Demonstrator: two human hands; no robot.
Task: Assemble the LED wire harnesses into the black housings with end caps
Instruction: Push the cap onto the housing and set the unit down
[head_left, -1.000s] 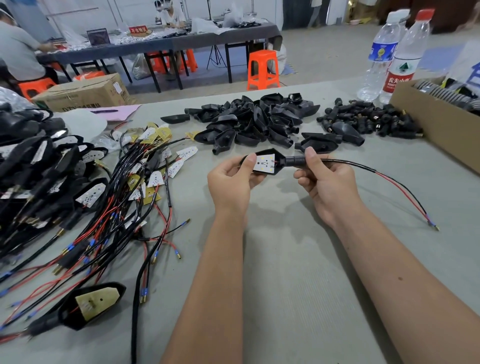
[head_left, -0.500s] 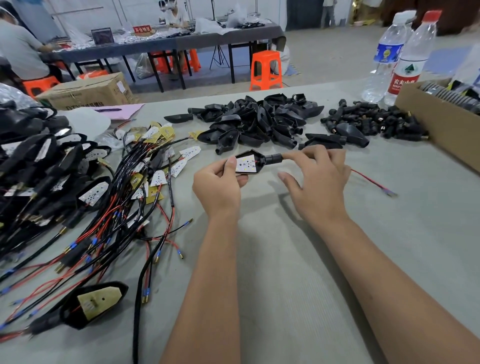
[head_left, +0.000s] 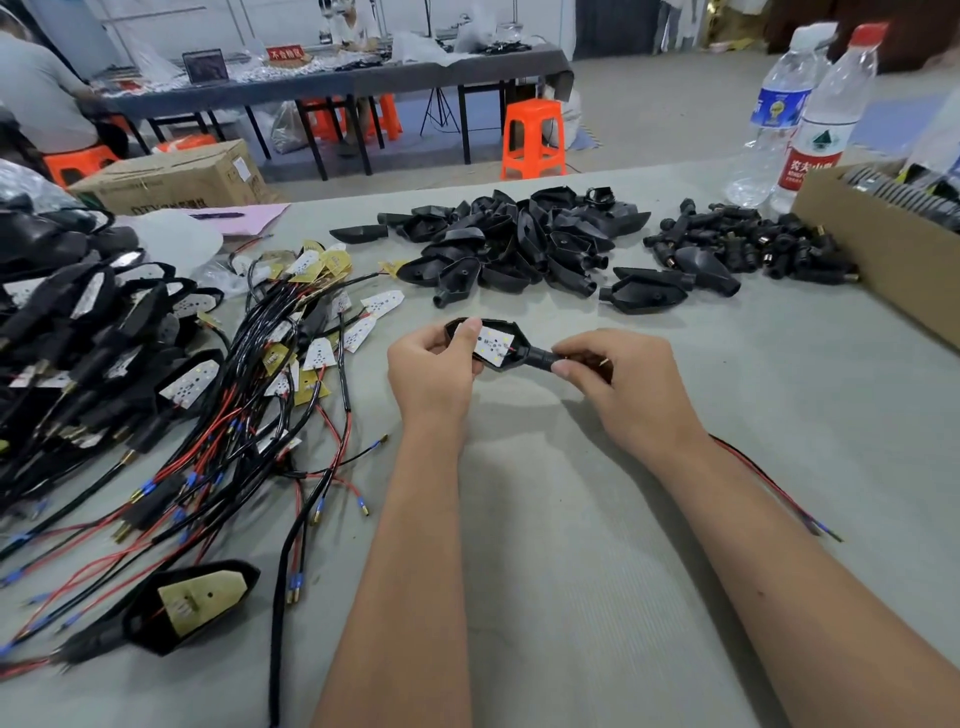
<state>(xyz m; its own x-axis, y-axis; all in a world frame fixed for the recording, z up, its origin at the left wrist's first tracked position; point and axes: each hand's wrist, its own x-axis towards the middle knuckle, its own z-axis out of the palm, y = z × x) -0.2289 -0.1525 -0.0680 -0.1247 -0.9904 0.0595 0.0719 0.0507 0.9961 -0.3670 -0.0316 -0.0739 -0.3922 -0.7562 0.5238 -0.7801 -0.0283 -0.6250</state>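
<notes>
My left hand (head_left: 434, 369) grips a black housing (head_left: 511, 358) with a white LED board (head_left: 494, 344) seated in it, thumb pressed on the board's left end. My right hand (head_left: 618, 379) pinches the black end cap (head_left: 540, 357) at the housing's stem. The harness's red and black wire (head_left: 769, 483) runs under my right forearm and ends near the table's right side. Empty black housings (head_left: 519, 244) lie heaped behind my hands, with a pile of end caps (head_left: 753, 249) to their right. Loose LED harnesses (head_left: 291, 374) are tangled at the left.
Finished assemblies (head_left: 67, 322) are stacked at the far left, and one with a yellow board (head_left: 197, 603) lies near the front left. A cardboard box (head_left: 883, 249) and two water bottles (head_left: 810, 119) stand at the right. A person sits at a far table (head_left: 332, 83).
My right hand slid along the wire and closed on the end cap at the housing's stem. The wire's free end swung back toward me, beside my right forearm. The housing stayed in my left hand.
</notes>
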